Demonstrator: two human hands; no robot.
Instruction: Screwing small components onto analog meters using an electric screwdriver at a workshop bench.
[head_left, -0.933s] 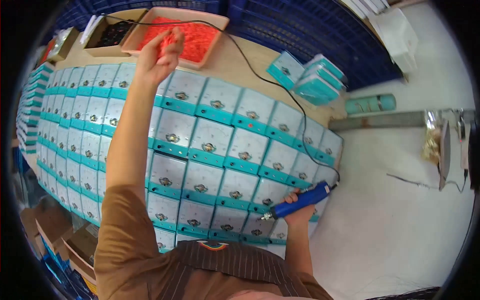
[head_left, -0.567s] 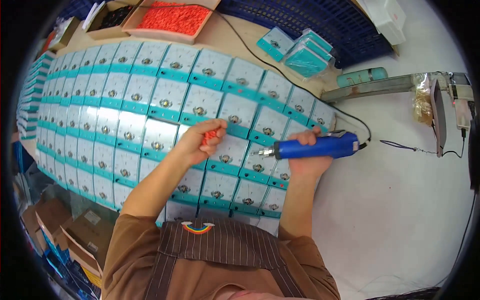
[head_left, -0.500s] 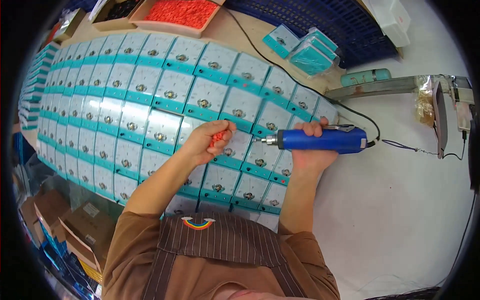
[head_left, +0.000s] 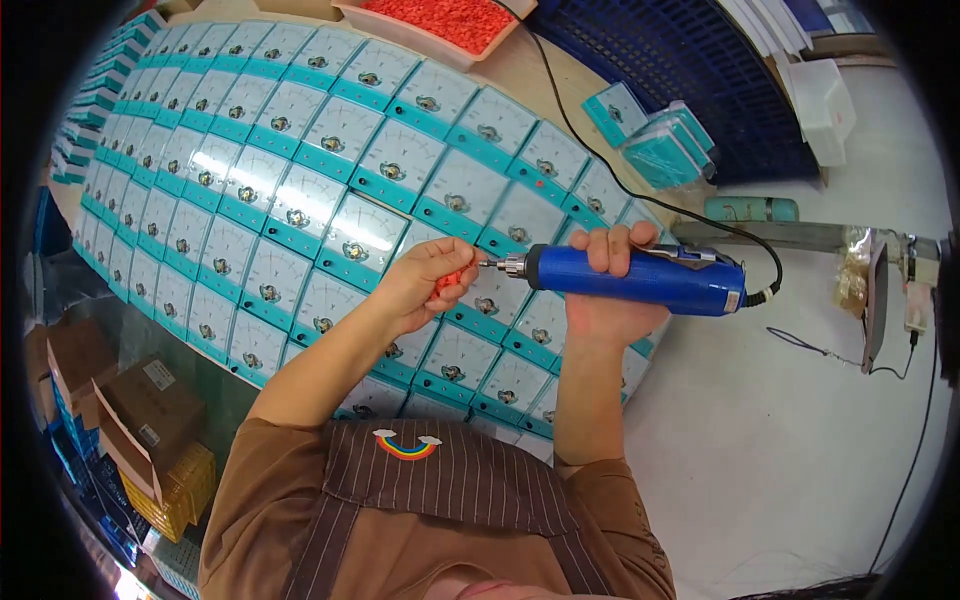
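Observation:
My left hand [head_left: 425,285] is closed around a clump of small red pieces [head_left: 450,286], over the rows of panel meters. Thumb and forefinger pinch together at the bit tip of a blue electric screwdriver [head_left: 640,280]; whether a piece sits on the tip is too small to tell. My right hand [head_left: 612,322] grips the screwdriver's body, which lies level with its bit pointing left. Beneath both hands, white-faced meters [head_left: 397,157] with teal lower bands stand packed side by side in slanting rows. The fingers partly hide the red pieces.
A tray of red pieces [head_left: 440,22] stands at the back beside a dark blue crate [head_left: 660,75]. Wrapped teal meters [head_left: 668,150] sit near it. The screwdriver's black cord [head_left: 620,180] arcs along the right. Cardboard boxes [head_left: 150,410] are at lower left.
The screwdriver has moved left relative to my left hand, so its bit now meets my left fingertips. The view has shifted over the meters.

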